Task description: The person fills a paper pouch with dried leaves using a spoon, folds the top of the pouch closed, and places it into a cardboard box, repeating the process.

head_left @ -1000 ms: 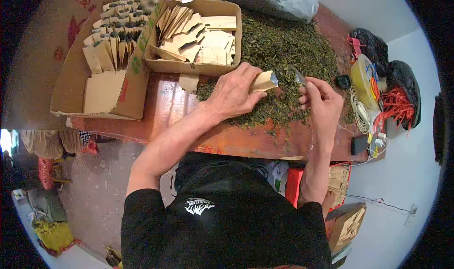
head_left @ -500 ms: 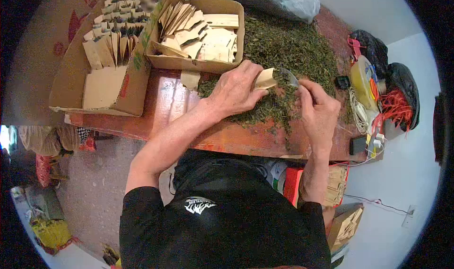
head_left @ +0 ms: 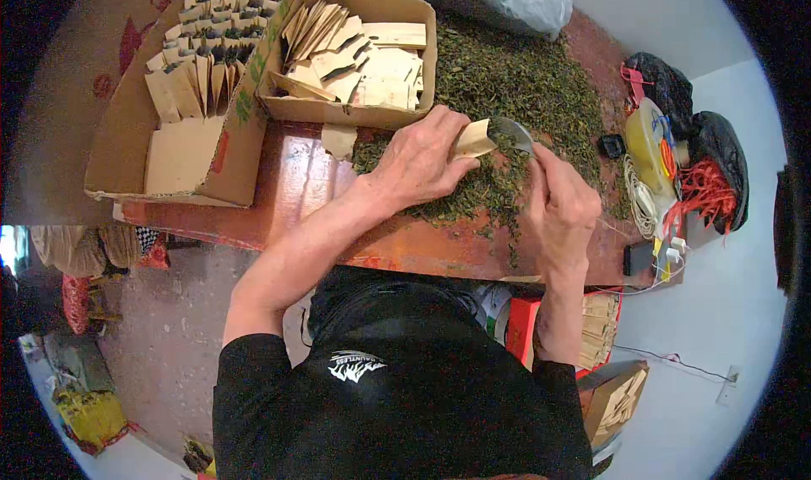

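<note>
My left hand [head_left: 422, 161] holds a small tan paper packet [head_left: 473, 140] between fingers and thumb, its open end facing right. Pinched in my right hand [head_left: 564, 195] is a thin scoop [head_left: 512, 132], whose curved tip is at the packet's mouth. Around and beyond both hands, dried green leaves [head_left: 528, 75] are heaped on the red table [head_left: 296, 163]. Whether any leaves lie in the scoop is too small to tell.
Behind my left hand, a cardboard box [head_left: 338, 115] holds flat packets. A larger box [head_left: 182, 155] at the left has rows of filled packets. A plastic bag [head_left: 507, 3] lies at the back; cords and a yellow container [head_left: 646, 138] are at the right.
My right hand has turned slightly, and the scoop's tip has come up against the packet's mouth. My left hand has hardly moved.
</note>
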Demonstrator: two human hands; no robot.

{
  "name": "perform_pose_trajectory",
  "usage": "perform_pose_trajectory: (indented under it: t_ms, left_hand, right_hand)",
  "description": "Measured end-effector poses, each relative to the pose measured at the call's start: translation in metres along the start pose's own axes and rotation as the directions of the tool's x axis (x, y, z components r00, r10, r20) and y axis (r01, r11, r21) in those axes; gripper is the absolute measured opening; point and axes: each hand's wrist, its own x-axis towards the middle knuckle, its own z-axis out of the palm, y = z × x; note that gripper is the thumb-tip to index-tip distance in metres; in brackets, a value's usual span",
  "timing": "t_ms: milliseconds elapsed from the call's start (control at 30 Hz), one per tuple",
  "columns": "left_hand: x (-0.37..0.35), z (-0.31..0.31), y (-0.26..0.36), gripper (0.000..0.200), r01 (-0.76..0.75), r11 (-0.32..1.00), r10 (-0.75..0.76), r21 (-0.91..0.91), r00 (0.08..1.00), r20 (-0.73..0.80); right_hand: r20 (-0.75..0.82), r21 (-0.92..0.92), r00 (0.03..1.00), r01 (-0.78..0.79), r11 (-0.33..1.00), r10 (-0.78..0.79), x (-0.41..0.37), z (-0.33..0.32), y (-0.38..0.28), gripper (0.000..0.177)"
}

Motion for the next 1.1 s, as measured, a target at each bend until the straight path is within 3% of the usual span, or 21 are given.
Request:
perform_pose_trajectory:
  t_ms: [167,367,467,667,700,967,1100]
  left_hand:
    - [0.0,-0.001,0.001,0.052,0.019,1.0,-0.019,0.014,1.0,0.02]
    - [-0.001,0.001,-0.001,0.051,0.006,1.0,-0.007,0.017,1.0,0.015]
    - [-0.001,0.001,-0.002,0.051,0.012,1.0,-0.012,0.022,1.0,0.021]
    - [0.0,0.001,0.0,0.051,0.025,1.0,-0.026,0.018,0.999,0.041]
    - [0.0,0.001,0.0,0.051,0.024,1.0,-0.024,0.015,0.999,0.036]
    - [0.001,0.0,0.001,0.049,0.011,0.999,-0.012,0.033,1.0,0.019]
    - [0.001,-0.001,0.003,0.05,0.038,0.999,-0.039,0.018,0.999,0.032]
  right_hand:
    - [-0.089,0.037,0.995,-0.045,0.998,0.048,-0.007,0.006,0.024,0.017]
    - [0.044,-0.092,0.957,-0.282,0.955,0.287,-0.025,0.019,0.069,0.014]
    - [0.105,-0.223,0.932,-0.319,0.921,0.348,-0.033,0.02,0.087,0.012]
    - [0.134,-0.193,0.925,-0.327,0.925,0.355,-0.032,0.035,0.091,0.01]
    - [0.107,-0.126,0.949,-0.283,0.951,0.297,-0.029,0.041,0.089,0.011]
    - [0.116,0.178,0.915,-0.401,0.898,0.386,-0.006,0.098,0.086,0.02]
    - [0.268,0.359,0.776,-0.631,0.688,0.571,0.005,0.092,0.071,0.021]
